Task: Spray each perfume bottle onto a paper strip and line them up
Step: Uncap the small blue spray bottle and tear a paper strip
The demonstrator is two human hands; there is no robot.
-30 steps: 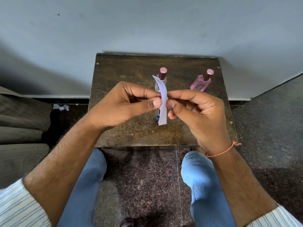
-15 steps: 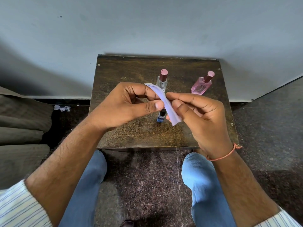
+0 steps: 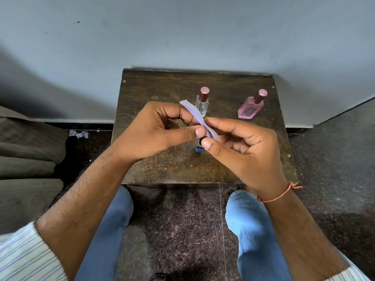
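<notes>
Head cam: person sits at a small wooden table (image 3: 162,171), both hands raised over it. Left hand (image 3: 160,132) pinches a pale paper strip (image 3: 194,112) btwn thumb and forefinger; right hand (image 3: 241,147) looks to pinch the strip's lower end the same way, other fingers loosely curled. Strip hangs in the air above the table, slanting from upper left to lower right, not touching the wood.

Risks, as I see it: strip is thin and bowed, so pulling from both ends could tear or crease it. The hands sit right over a small blue bottle (image 3: 199,148), mostly hidden; a dropped wrist could knock it over.

Bottles: clear bottle (image 3: 202,105), dark pink cap, upright, looks near empty, can't tell for sure. Pink bottle (image 3: 250,108), pink liquid inside, capped, well apart to the right. Blue one: contents unclear.
</notes>
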